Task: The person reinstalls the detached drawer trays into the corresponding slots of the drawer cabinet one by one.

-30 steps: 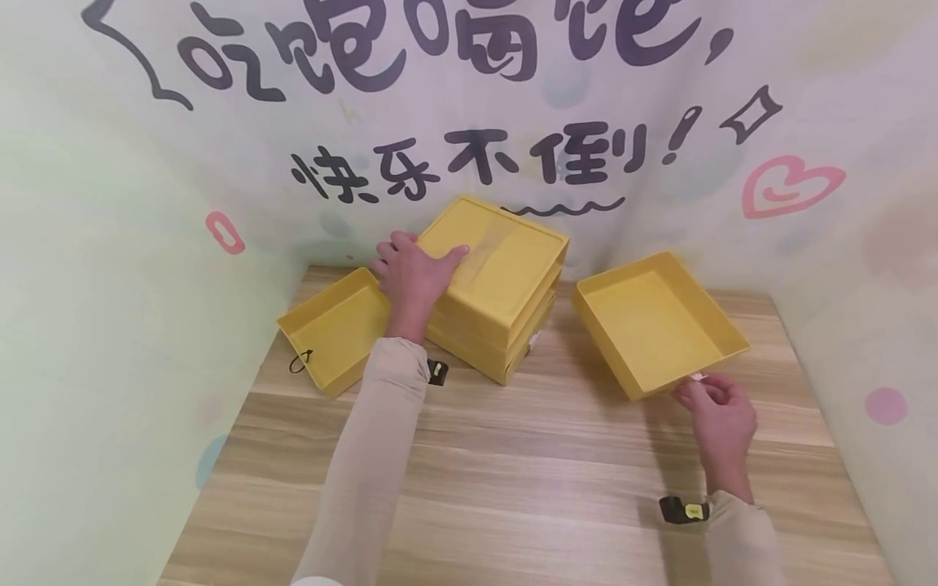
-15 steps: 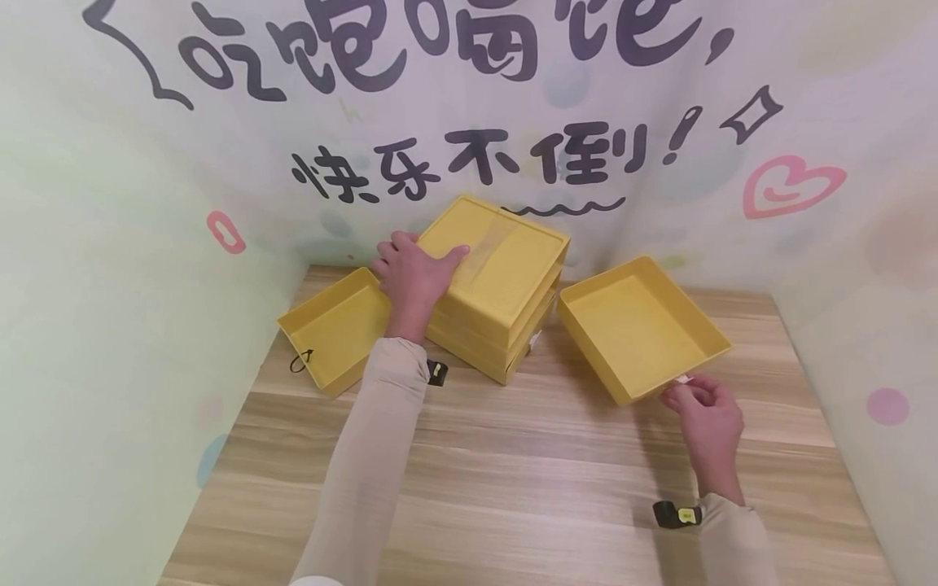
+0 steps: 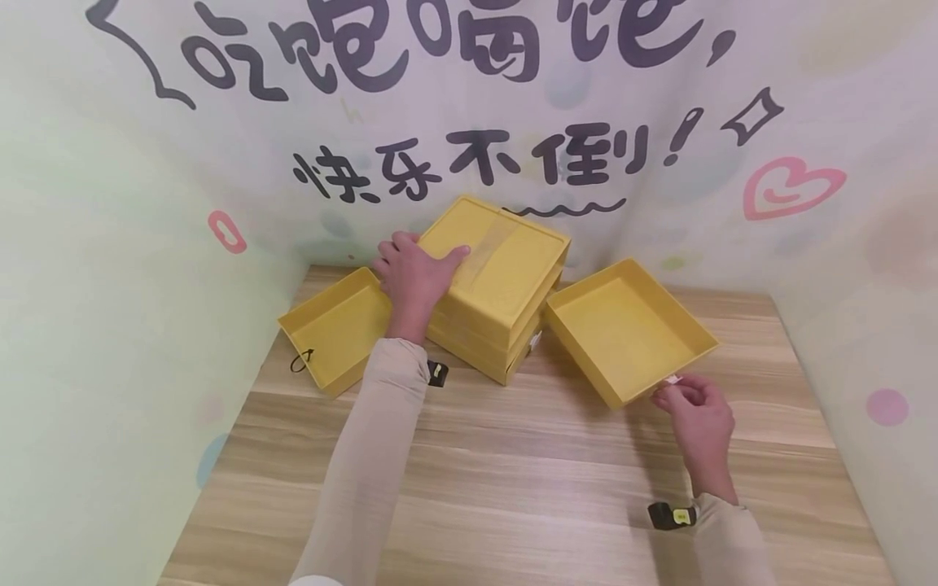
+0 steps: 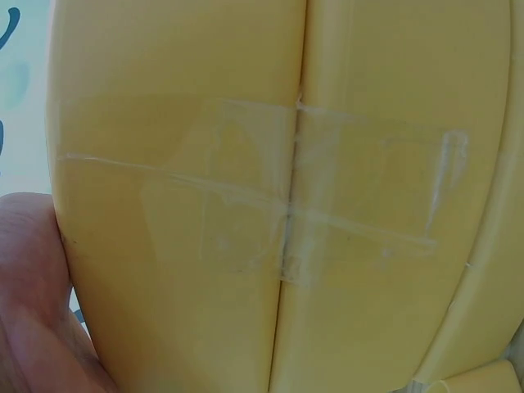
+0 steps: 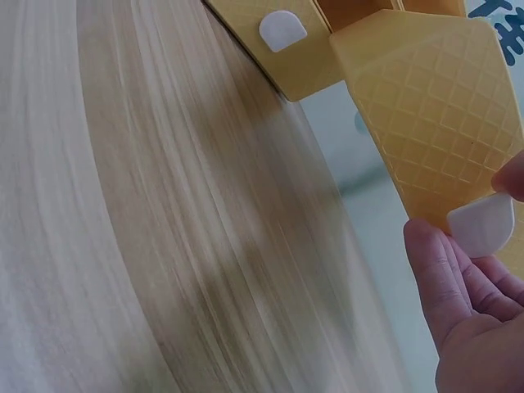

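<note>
Overhead, the right hand (image 3: 699, 407) pinches a white tab (image 3: 672, 379) on a yellow tray (image 3: 626, 325) lifted off the wooden surface (image 3: 513, 488) beside the drawer box (image 3: 498, 277); the left hand (image 3: 414, 273) lies flat there. Close up, the tray's underside is waffle-textured, and clear tape (image 4: 327, 196) crosses the box's seam.

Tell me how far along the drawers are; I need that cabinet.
Not finished. One drawer lies apart left of the yellow cabinet. Left hand presses on the cabinet; right hand pinches the white tab of a second drawer near its front.
</note>
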A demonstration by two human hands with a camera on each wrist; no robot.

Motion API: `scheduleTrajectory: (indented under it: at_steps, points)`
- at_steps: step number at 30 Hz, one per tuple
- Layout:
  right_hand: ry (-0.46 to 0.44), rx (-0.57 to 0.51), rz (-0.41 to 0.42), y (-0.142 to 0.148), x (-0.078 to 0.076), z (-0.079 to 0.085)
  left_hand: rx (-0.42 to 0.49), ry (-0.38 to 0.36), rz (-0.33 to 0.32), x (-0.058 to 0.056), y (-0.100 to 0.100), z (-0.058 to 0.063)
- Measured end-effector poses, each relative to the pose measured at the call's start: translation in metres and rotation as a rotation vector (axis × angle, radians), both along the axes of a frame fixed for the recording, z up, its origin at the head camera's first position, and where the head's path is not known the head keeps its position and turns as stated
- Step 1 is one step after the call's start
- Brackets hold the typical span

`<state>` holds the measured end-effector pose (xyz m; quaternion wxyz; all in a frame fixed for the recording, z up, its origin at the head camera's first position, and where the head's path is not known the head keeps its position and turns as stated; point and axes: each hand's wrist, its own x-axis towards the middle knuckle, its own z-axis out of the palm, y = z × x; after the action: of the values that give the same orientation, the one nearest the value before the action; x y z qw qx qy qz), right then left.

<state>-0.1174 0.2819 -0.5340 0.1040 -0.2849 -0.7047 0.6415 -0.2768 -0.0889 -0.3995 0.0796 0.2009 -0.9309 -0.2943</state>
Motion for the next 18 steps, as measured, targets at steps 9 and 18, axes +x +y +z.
scheduleTrajectory:
  at_steps: [9,18]
  points:
    - [-0.009,0.053,0.027,-0.0013,0.0015,-0.0016,-0.013,0.014,-0.001,-0.0011,-0.0010,-0.0014]
    - [0.005,0.042,0.022,-0.0039,0.0027,0.0012,-0.016,0.019,0.000,-0.0009,-0.0009,-0.0032]
